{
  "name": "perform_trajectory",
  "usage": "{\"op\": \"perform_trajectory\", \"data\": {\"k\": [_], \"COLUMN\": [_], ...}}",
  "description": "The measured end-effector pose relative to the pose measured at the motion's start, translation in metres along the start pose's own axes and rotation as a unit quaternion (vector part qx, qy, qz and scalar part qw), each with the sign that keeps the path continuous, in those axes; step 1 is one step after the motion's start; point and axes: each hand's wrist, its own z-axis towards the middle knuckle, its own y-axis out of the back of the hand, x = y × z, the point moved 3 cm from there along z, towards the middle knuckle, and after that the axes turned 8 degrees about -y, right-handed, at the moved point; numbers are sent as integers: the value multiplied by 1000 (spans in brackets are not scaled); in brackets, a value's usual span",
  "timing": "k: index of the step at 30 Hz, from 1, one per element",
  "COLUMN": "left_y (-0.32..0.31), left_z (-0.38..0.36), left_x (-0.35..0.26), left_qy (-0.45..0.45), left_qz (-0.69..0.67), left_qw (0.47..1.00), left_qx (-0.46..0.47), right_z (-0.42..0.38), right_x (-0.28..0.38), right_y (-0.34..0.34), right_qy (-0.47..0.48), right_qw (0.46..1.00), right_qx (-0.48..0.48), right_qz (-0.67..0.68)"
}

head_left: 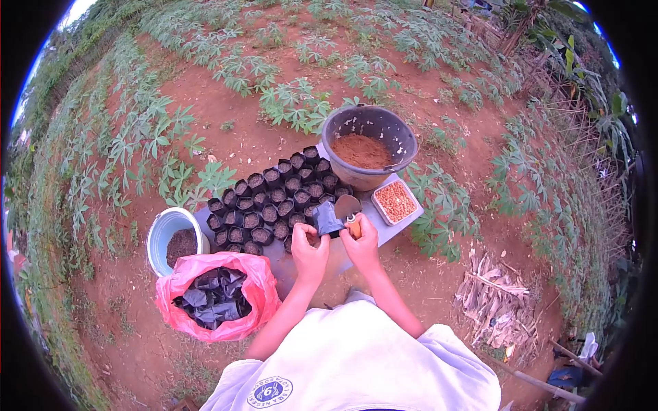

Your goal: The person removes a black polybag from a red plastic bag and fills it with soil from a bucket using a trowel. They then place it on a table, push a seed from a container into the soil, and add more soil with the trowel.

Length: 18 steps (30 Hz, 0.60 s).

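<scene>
My left hand (310, 255) is closed at the near edge of a small black plastic planting bag (327, 218), which looks flat and shiny. My right hand (363, 245) is wrapped round the orange handle of a trowel (347, 205); its thumb side is right by the bag. The trowel's blade points away from me, just right of the bag. Beyond my left hand stand rows of black planting bags filled with soil (278, 195), packed close together on a grey board (404, 225).
A dark bucket of reddish soil (362, 151) stands at the back right, beside a white tray of orange-brown seeds (395, 202). At left are a pale blue bucket with dark soil (181, 246) and a pink sack (264, 301) of black plastic bags. Leafy plants (295, 103) surround the spot.
</scene>
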Motion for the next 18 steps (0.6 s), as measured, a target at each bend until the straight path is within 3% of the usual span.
{"op": "perform_trajectory", "data": {"k": [9,18], "left_y": [3,-78], "left_z": [19,40], "left_x": [13,3], "left_qy": [-62,-177], "left_qz": [93,213], "left_qw": [994,961], "left_qx": [-10,14], "right_z": [19,90], "right_x": [-11,-41], "right_y": [-5,42], "right_qy": [84,108], "right_qw": [994,989], "right_qx": [58,95], "right_qz": [-38,-29]}}
